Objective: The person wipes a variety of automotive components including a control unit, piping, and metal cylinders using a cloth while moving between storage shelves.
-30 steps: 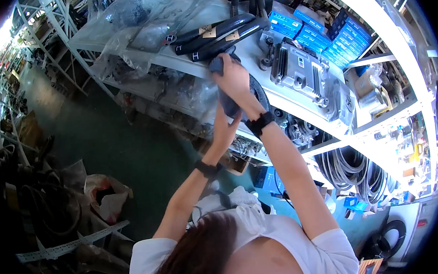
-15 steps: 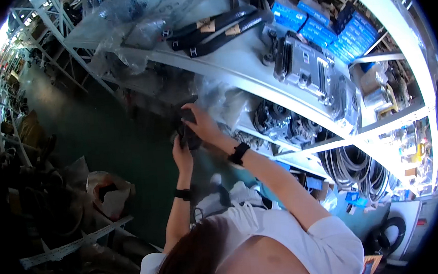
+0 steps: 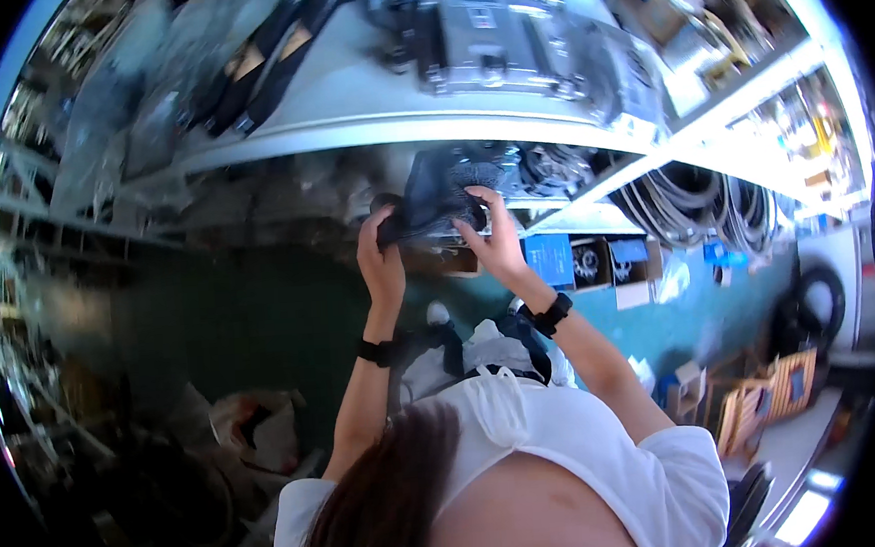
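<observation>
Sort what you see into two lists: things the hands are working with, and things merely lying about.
In hand:
left hand
right hand
dark part wrapped in clear plastic, held by both

Lying about:
grey metal box-shaped unit on upper shelf
coiled black hoses
blue cardboard box
wooden crate on floor

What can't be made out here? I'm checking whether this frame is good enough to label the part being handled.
- Dark bagged part, head view: motion blur and its wrap hide what it is.
- Left hand: fingers are behind the part, so its grip is partly hidden.
- Right hand: its palm side faces away.
- Upper shelf: the items on it are smeared and bent by the fisheye rim.
</observation>
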`<action>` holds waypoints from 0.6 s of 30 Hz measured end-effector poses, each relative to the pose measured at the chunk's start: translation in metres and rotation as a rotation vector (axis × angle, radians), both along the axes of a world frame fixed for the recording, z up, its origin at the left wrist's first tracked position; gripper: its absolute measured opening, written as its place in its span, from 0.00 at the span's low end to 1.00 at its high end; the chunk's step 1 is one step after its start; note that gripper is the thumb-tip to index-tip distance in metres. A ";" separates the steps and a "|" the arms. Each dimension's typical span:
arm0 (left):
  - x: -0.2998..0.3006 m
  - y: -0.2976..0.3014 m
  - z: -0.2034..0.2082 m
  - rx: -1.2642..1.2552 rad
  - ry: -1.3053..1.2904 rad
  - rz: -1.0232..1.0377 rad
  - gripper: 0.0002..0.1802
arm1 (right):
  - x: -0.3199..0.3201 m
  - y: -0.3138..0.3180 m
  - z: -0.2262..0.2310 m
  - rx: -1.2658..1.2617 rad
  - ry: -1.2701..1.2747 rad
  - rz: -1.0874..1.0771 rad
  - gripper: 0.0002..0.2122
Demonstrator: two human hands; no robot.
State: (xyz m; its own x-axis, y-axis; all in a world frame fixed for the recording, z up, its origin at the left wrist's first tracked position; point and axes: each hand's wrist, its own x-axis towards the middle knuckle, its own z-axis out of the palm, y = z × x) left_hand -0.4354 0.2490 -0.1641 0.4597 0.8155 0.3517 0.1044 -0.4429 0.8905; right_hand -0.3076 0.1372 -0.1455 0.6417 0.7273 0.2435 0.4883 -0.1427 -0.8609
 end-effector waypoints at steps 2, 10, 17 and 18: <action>0.021 -0.009 0.003 -0.078 -0.070 -0.150 0.19 | 0.015 -0.025 -0.004 0.100 -0.015 -0.111 0.22; 0.064 -0.038 -0.010 -0.088 0.297 -0.628 0.19 | 0.039 -0.130 -0.027 0.077 0.023 -0.624 0.22; 0.100 -0.098 -0.019 -0.340 0.286 -0.898 0.20 | 0.032 -0.203 -0.029 0.009 -0.008 -0.822 0.22; 0.108 -0.107 -0.019 -0.256 0.302 -0.925 0.21 | 0.031 -0.214 -0.031 0.001 0.025 -0.826 0.22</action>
